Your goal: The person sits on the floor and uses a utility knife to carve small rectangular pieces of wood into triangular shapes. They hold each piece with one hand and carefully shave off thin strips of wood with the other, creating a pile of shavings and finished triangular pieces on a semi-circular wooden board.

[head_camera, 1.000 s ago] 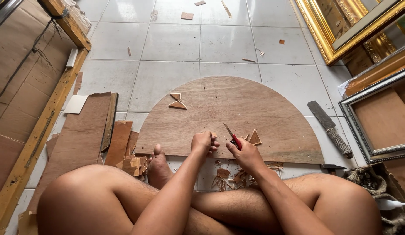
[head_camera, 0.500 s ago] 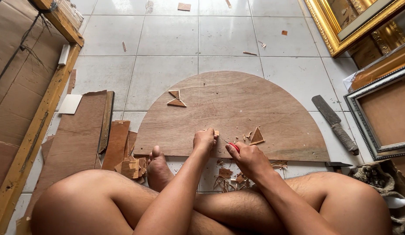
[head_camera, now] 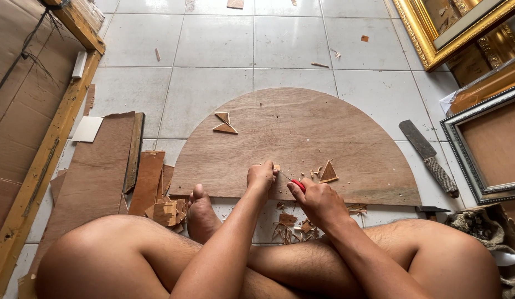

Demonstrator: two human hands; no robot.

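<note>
You are sitting cross-legged on the white tiled floor, working at the near straight edge of a half-round plywood board that is lying flat in the centre of the frame. Your left hand is curling closed over a small wood piece at that edge, pinning it down; the piece itself is mostly hidden under the fingers. Your right hand is clenching a red-handled knife, with its thin blade pointing up and left toward your left fingers.

The risk, as I judge it, is that the blade is running straight at the hand that is holding the work. If the knife is slipping off the grain or the small piece is shifting, the edge could be heading into your fingertips. Your bare foot is resting just beside the board's edge, near the cut, so a dropped knife could be landing there too.

The board is looking thin, brown and matte, with a smooth curved outline and a rough lower right corner. Small triangular offcuts are lying on it in the upper left part, another triangle is sitting just right of your hands, and chips are scattering on the floor below the edge. A long flat blade tool is lying at the right, well apart.
</note>
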